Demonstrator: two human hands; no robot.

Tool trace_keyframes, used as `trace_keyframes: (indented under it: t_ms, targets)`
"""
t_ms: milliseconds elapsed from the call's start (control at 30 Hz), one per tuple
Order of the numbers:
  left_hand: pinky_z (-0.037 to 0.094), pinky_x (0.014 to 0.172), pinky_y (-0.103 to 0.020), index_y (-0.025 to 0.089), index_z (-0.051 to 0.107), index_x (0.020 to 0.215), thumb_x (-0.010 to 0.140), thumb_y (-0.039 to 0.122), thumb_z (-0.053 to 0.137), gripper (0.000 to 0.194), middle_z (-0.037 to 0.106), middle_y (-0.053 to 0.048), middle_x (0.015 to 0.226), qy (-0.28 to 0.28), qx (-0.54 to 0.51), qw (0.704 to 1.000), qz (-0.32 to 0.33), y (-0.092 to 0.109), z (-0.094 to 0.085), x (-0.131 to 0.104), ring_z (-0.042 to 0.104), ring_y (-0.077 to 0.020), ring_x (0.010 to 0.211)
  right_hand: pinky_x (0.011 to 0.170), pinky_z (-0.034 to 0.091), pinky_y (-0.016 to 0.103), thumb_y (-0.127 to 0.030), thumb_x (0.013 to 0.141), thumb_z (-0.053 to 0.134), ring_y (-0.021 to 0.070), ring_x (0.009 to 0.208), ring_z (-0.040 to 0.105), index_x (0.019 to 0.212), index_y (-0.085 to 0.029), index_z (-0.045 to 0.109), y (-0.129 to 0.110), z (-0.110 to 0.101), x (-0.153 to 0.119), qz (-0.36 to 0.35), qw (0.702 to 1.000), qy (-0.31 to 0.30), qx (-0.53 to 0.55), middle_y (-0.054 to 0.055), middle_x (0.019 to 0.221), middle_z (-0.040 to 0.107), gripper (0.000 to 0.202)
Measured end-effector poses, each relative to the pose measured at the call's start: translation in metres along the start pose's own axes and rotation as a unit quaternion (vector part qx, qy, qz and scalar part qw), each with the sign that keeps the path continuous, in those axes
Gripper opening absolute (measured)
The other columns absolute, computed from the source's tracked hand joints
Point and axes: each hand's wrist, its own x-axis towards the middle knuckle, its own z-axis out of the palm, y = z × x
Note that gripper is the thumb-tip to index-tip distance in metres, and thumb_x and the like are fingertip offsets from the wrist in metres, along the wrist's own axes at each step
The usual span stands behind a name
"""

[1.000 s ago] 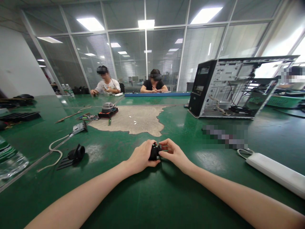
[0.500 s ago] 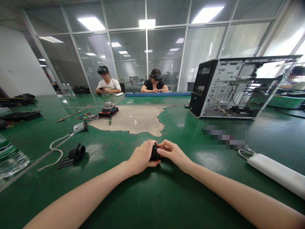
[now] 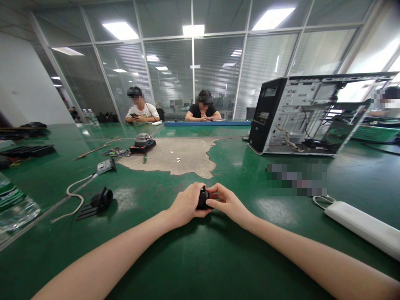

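Between my two hands, low over the green table (image 3: 200, 258), is a small black blocky part (image 3: 203, 199); its kind does not show. My left hand (image 3: 186, 203) wraps round it from the left, thumb below and fingers over the far side. From the right, my right hand (image 3: 227, 203) pinches its edge with thumb and fingertips. Much of the part is hidden by the fingers. To the left on the table lies a black plastic piece (image 3: 101, 201) with a round collar and long flat prongs.
An opened computer case (image 3: 271, 121) stands at the back right. A white power strip (image 3: 359, 223) lies at the right, a water bottle (image 3: 15, 204) at the left edge. Beyond them are a heatsink-like device (image 3: 143, 142), a metal bracket (image 3: 106, 166) and two seated people across the table.
Both hands stay in nearly the same place on the black part. The right fingers and thumb have shifted slightly along its edge, and a little more of the part shows.
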Motion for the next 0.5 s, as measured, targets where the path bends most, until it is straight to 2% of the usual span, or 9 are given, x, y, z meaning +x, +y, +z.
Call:
trace_keyframes:
  t_ms: [167,267,400,500]
  targets:
    - [0.044,0.075,-0.036,0.021,0.032,0.110,0.065,0.035,0.062,0.056,0.048,-0.006,0.104,0.002,-0.005,1.000,0.004,-0.0006,0.0010,-0.0002,0.049,-0.0225,0.094,0.075,0.045,0.030,-0.028,0.072,0.059,0.0162,0.086,0.056,0.080,-0.019,0.050,-0.0001,0.0007,-0.0008,-0.015,1.000,0.016,-0.001,0.001,0.086,0.056,0.015]
    - [0.044,0.074,-0.036,0.021,0.031,0.110,0.065,0.036,0.061,0.056,0.048,-0.006,0.103,0.003,0.001,1.000,0.007,-0.0014,0.0016,0.0002,0.049,-0.0226,0.093,0.075,0.045,0.032,-0.028,0.071,0.060,0.0177,0.089,0.055,0.082,-0.019,0.049,-0.0008,0.0016,0.0000,-0.007,1.000,0.023,-0.010,0.001,0.089,0.055,0.018]
    - [0.044,0.074,-0.036,0.020,0.031,0.111,0.065,0.037,0.062,0.058,0.048,-0.007,0.104,0.006,0.007,1.000,0.014,-0.0018,0.0017,0.0003,0.050,-0.0230,0.093,0.072,0.046,0.032,-0.030,0.070,0.060,0.0163,0.081,0.057,0.088,-0.018,0.049,-0.0017,0.0011,0.0014,0.021,1.000,0.013,-0.008,0.003,0.090,0.055,0.025]
    - [0.044,0.073,-0.036,0.020,0.031,0.111,0.065,0.036,0.061,0.058,0.049,-0.006,0.104,0.008,0.007,1.000,0.016,-0.0017,0.0014,0.0002,0.050,-0.0231,0.093,0.071,0.046,0.031,-0.029,0.070,0.060,0.0148,0.079,0.056,0.087,-0.018,0.049,-0.0016,0.0001,0.0005,0.009,1.000,-0.008,0.000,0.002,0.087,0.055,0.023]
